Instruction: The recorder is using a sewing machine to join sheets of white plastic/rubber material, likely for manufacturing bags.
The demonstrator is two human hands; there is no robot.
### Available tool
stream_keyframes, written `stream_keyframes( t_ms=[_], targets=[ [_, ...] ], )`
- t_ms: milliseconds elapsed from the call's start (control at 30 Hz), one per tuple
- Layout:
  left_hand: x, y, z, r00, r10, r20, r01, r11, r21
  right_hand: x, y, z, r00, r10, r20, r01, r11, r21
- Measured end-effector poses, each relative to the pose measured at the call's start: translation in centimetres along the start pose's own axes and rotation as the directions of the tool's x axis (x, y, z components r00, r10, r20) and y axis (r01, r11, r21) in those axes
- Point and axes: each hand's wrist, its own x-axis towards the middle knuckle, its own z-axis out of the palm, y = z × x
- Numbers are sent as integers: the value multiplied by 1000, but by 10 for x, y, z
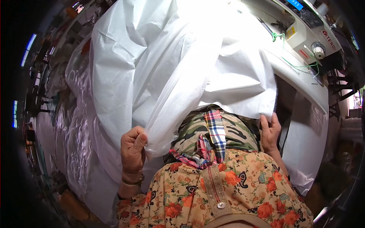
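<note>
A large sheet of white woven plastic (159,64) spreads in loose folds over my lap and up onto the sewing machine's bed. My left hand (133,148) is closed, thumb against the curled fingers, on a gathered, folded edge at the sheet's near left side. At the sheet's near right corner, my right hand (270,133) pinches the edge between thumb and fingers. Between my two hands the near edge hangs slack above my camouflage-patterned lap. Bright light washes out the sheet's far part.
A white sewing machine (310,41) stands at the upper right, with green thread (279,37) trailing from it. Its pale table edge (304,87) curves down the right side. Crumpled clear plastic (76,129) hangs along the left. A plaid cloth tie (215,129) lies at my waist.
</note>
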Motion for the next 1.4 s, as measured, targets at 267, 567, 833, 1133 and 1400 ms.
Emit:
stream_keyframes(
  t_ms=[267, 567, 833, 1133, 1400],
  targets=[
    [-4, 21, 13, 996, -56, 66, 60, 996, -61, 39, -148, 43, 493, -841, 222, 824, 534, 192],
    [-6, 35, 32, 967, -193, 165, 205, 977, -55, 34, -176, 129, 379, -750, 541, 782, 573, 245],
    [-2, 27, 18, 947, -220, 233, 240, 969, -60, 35, -171, 132, 311, -800, 513, 847, 478, 232],
    [-1, 28, 19, 931, -272, 243, 275, 961, 22, 37, -162, 143, 233, -805, 545, 876, 417, 242],
    [27, 25, 45, 966, -184, 184, 198, 978, -63, 31, -160, 149, 138, -790, 597, 952, 271, 139]
  ],
)
